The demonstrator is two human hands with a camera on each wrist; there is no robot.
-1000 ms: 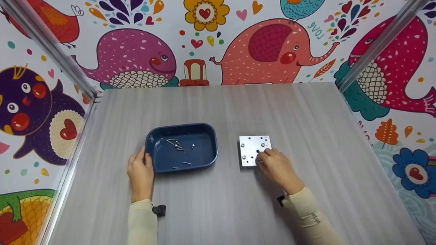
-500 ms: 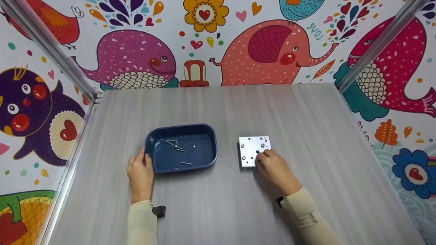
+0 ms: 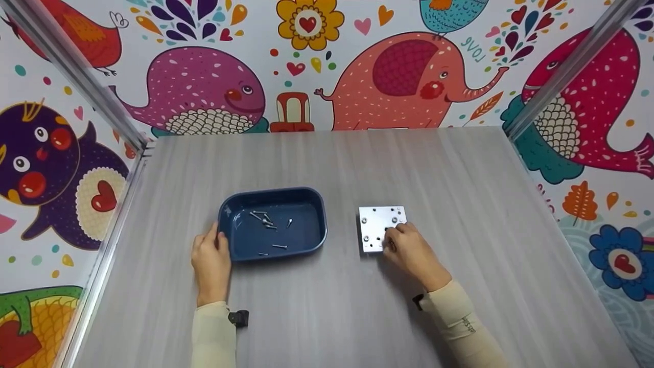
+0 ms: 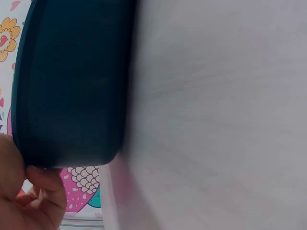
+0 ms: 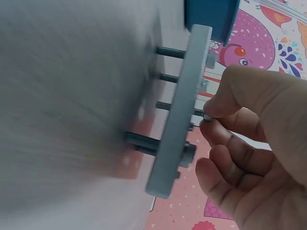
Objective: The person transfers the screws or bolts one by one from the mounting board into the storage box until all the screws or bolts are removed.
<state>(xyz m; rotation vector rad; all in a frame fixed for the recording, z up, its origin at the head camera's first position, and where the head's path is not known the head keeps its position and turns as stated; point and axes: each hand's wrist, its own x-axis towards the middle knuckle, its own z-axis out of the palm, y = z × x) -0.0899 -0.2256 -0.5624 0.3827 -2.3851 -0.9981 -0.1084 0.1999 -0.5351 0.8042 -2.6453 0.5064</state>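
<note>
My left hand (image 3: 210, 263) holds the left end of a dark blue tray (image 3: 304, 236), with its thumb by the rim and fingers against the end wall in the left wrist view. Loose metal screws (image 3: 265, 221) lie in the tray. To the right, a square silver metal plate (image 3: 377, 227) with several holes stands raised on screws whose shanks stick out beneath. Over its near right corner, my right hand (image 3: 416, 258) pinches a small screw (image 5: 199, 112) between thumb and index finger. That screw passes through the plate, its threaded tip showing underneath; its head is mostly hidden by the fingertips.
Both things stand on a grey wood-grain table (image 3: 327, 317). Behind and at the sides rise walls (image 3: 301, 66) printed with cartoon animals, with metal frame posts (image 3: 567, 71) at the corners. Black straps with small cameras (image 3: 238, 317) sit on the wrists.
My right hand stays at the plate's near right corner, its fingers and wrist shifting slightly around the screw. The left hand, tray and plate keep their places; the head view tilts a little.
</note>
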